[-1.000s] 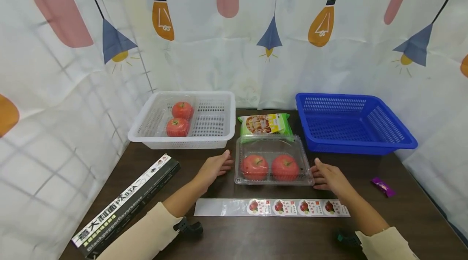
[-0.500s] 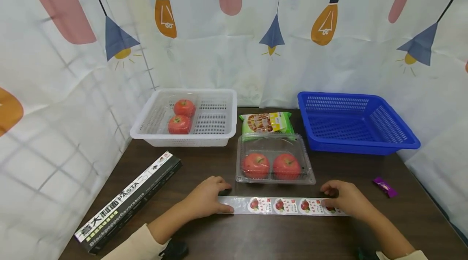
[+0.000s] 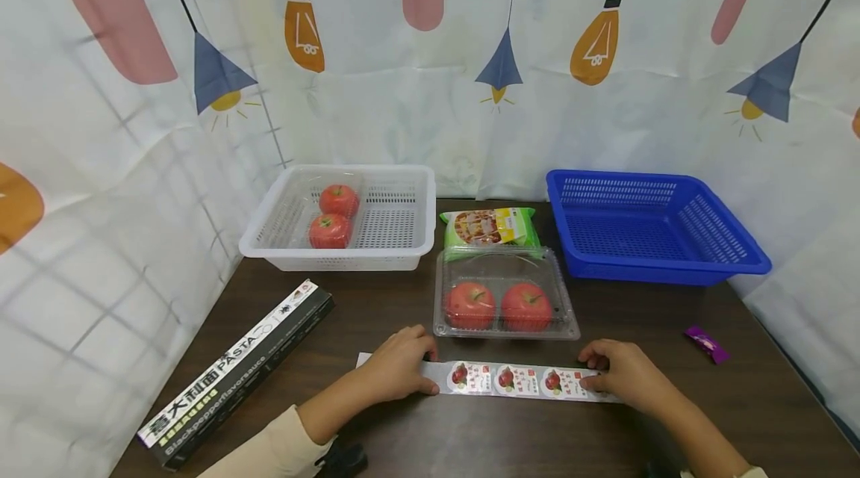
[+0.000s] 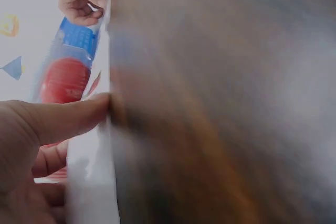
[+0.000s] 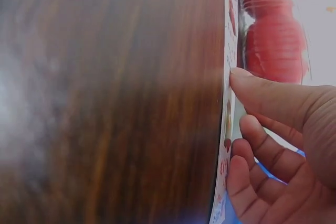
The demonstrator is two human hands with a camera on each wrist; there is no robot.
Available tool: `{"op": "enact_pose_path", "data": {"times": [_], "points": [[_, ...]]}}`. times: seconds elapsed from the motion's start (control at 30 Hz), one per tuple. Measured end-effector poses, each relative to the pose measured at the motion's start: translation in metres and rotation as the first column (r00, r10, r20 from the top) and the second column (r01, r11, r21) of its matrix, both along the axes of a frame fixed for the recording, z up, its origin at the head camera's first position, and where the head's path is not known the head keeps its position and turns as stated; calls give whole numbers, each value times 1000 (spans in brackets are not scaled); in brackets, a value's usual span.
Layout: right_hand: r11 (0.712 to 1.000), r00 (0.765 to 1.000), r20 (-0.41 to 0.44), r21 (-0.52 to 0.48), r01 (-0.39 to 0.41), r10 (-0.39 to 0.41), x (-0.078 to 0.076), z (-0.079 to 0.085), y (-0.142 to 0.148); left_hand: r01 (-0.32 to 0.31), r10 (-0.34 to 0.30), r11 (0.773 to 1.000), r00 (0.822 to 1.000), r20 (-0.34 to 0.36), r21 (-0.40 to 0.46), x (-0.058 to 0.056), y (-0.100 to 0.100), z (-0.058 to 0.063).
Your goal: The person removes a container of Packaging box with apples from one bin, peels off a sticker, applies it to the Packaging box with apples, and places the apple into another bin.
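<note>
A strip of apple-printed stickers (image 3: 517, 379) lies across the front of the table, its backing whitish. My left hand (image 3: 403, 366) pinches it toward its left end, with the thumb (image 4: 79, 116) on the near edge and the fingers behind. Farther right, my right hand (image 3: 628, 375) pinches the strip between thumb (image 5: 262, 90) and fingers, hiding part of the rightmost sticker. Just beyond the strip sits a clear lidded container (image 3: 500, 269) with two red apples (image 3: 527, 306) inside; neither hand touches it.
Behind the container lies a green snack packet (image 3: 487, 225). A white basket (image 3: 349, 261) holding another pack of two apples stands back left, a blue basket (image 3: 658, 269) back right. A black pasta box (image 3: 235, 373) lies left, a purple wrapped sweet (image 3: 705, 343) right.
Both hands have come down from beside the clear container to the sticker strip and taken hold of it. Since half a second ago the strip has shifted slightly left.
</note>
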State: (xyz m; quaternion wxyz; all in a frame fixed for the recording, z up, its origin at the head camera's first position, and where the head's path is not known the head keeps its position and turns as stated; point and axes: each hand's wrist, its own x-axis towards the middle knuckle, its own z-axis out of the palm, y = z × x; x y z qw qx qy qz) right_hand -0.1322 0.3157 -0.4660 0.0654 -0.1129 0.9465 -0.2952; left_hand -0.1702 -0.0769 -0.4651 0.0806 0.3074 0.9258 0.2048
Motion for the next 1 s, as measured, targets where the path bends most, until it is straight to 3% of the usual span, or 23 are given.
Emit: {"op": "enact_pose_path", "data": {"times": [0.1, 0.23, 0.33, 0.43, 0.5, 0.53, 0.6, 0.73, 0.83, 1.0], "points": [[1000, 1000, 6, 4, 1, -1, 1, 1, -1, 9, -10, 1000, 996, 85, 15, 1, 3, 2], [999, 1000, -9, 34, -15, 16, 3, 3, -6, 50, -72, 994, 970, 232, 99, -3, 4, 6], [993, 996, -54, 98, -63, 68, 6, 7, -15, 70, -134, 977, 937, 323, 200, -8, 3, 8], [972, 970, -141, 157, -176, 198, 10, 11, -28, 31, -169, 952, 882, 440, 304, -9, 1, 12], [948, 928, -215, 167, -271, 304, 13, 14, -39, -17, -179, 935, 840, 513, 354, -8, 0, 13], [931, 895, -264, 162, -327, 360, 13, 15, -46, -43, -185, 925, 817, 546, 377, -7, 0, 14], [893, 816, -366, 147, -425, 448, 13, 18, -60, -86, -192, 909, 782, 593, 408, -6, 0, 16], [815, 655, -531, 127, -565, 537, 8, 26, -91, -139, -207, 884, 739, 641, 447, -4, 0, 20], [780, 582, -596, 124, -613, 553, 3, 33, -111, -148, -241, 868, 710, 661, 475, -3, 1, 25], [735, 506, -638, 143, -663, 580, -3, 45, -135, -105, -328, 848, 666, 670, 520, -5, 5, 33]]}}
